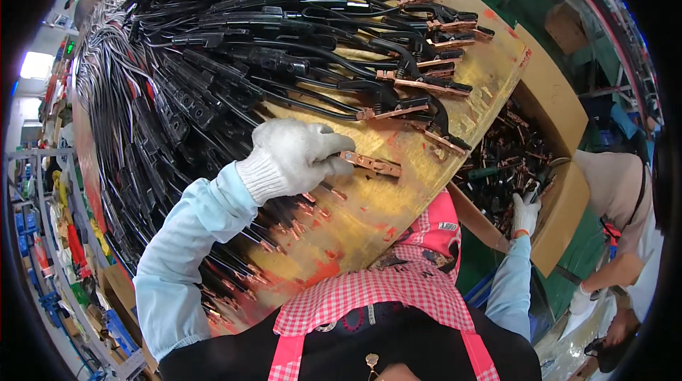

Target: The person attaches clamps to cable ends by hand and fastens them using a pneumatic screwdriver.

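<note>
My left hand (297,156), in a white knitted glove, is closed on a copper electrode holder jaw (372,164) just above the worn yellow tabletop (341,239). Beyond it lie several black electrode holders (426,86) with copper jaws, joined to black cables. Bare copper cable ends (309,203) stick out below this hand. My right hand (526,215), also gloved, reaches into an open cardboard box (565,214) on the right. The box holds a heap of copper and black clamp parts (501,161). My right fingers are bent round something there that is too small to make out.
A large bundle of black cables and handles (213,40) covers the table's left and far side. Shelves with coloured goods (53,239) stand at the far left. Another person's gloved hand (582,301) is at the lower right. A brown carton (566,28) sits beyond the table.
</note>
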Tool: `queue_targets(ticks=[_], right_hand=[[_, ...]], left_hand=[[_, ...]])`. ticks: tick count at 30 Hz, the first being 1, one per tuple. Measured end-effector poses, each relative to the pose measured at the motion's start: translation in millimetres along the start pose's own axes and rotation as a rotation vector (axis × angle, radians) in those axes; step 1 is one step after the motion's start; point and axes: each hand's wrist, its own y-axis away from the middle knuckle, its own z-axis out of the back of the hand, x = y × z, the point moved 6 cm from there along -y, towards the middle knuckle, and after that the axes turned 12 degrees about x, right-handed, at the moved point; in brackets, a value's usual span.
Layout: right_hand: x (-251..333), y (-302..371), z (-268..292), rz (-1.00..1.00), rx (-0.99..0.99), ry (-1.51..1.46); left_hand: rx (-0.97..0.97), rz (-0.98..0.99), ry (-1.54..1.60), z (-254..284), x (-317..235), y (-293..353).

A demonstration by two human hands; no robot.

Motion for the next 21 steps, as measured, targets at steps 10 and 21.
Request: queue_targets(ticks=[10, 21], right_hand=[[198, 104, 61, 0.365, 0.701, -1.935], [379, 248, 94, 1.61, 0.496, -1.619]], left_hand=[[-0.058, 0.054, 0.054, 3, -1, -1], [-0.038, 0.153, -0.113, -1, -4, -11]])
